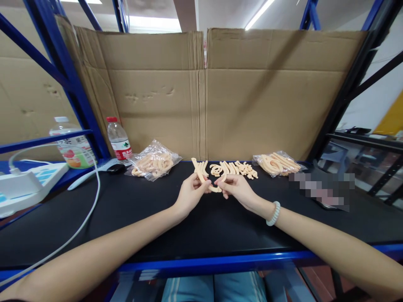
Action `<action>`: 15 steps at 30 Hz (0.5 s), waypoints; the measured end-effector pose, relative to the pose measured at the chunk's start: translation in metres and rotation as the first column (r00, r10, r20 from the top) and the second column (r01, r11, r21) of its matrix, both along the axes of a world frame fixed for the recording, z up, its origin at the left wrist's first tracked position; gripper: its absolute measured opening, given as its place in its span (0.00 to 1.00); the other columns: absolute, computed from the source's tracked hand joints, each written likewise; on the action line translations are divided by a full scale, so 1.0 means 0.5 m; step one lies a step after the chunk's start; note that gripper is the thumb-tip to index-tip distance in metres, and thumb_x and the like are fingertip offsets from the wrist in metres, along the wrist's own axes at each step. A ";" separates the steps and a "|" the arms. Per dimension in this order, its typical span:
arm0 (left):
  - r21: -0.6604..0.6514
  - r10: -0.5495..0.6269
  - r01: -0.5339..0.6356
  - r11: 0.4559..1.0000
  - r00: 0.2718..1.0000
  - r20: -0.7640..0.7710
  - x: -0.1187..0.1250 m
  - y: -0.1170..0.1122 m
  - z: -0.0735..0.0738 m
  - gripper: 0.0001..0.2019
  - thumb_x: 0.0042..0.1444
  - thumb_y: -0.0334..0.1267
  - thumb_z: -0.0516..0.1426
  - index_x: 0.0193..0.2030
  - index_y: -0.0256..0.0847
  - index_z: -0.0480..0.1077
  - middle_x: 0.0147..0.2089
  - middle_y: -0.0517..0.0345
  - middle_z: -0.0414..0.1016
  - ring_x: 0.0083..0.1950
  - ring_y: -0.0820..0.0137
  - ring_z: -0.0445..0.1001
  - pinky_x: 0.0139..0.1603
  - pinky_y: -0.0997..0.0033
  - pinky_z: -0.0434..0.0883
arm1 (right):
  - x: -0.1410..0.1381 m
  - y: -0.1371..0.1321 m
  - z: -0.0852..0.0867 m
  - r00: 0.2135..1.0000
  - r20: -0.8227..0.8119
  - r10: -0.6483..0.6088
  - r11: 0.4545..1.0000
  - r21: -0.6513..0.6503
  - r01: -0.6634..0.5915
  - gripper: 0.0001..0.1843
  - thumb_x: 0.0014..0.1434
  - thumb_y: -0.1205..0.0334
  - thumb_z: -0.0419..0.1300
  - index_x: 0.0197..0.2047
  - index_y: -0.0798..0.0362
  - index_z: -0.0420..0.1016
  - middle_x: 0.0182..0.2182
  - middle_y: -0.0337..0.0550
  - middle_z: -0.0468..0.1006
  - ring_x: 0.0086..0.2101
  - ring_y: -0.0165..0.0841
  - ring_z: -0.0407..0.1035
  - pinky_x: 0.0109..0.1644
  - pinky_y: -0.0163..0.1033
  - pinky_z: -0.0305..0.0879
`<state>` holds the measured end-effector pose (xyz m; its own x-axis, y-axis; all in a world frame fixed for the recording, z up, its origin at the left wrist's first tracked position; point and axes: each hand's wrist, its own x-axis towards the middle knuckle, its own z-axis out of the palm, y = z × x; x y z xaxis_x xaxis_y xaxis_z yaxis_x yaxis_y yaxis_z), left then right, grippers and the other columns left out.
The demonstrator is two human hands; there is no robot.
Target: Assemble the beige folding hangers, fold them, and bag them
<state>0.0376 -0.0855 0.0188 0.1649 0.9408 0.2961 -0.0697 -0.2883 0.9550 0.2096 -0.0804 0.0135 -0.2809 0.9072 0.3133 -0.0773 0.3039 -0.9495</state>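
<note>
My left hand (190, 193) and my right hand (236, 188) meet above the black table top (132, 218), both pinched on a small curved tan piece (215, 188) held between them. A straight tan stick (199, 171) rises from my left fingers. Just behind lies a loose pile of tan curved and straight pieces (234, 168). A white bead bracelet (273, 213) circles my right wrist.
A clear bag of tan rings (153, 163) lies at the left rear, another bag of tan pieces (277, 163) at the right rear. Two water bottles (118, 140), a power strip (28, 181) with white cable and cardboard walls (201, 92) surround the table.
</note>
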 end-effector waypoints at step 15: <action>-0.260 -0.065 0.108 0.959 0.983 0.169 -0.005 0.013 -0.006 0.18 0.36 0.37 0.70 0.34 0.33 0.74 0.31 0.55 0.76 0.35 0.71 0.77 0.43 0.73 0.73 | 0.113 0.109 0.010 0.742 0.450 -0.497 0.738 0.669 0.088 0.05 0.58 0.62 0.59 0.35 0.53 0.76 0.32 0.44 0.76 0.35 0.36 0.68 0.41 0.43 0.66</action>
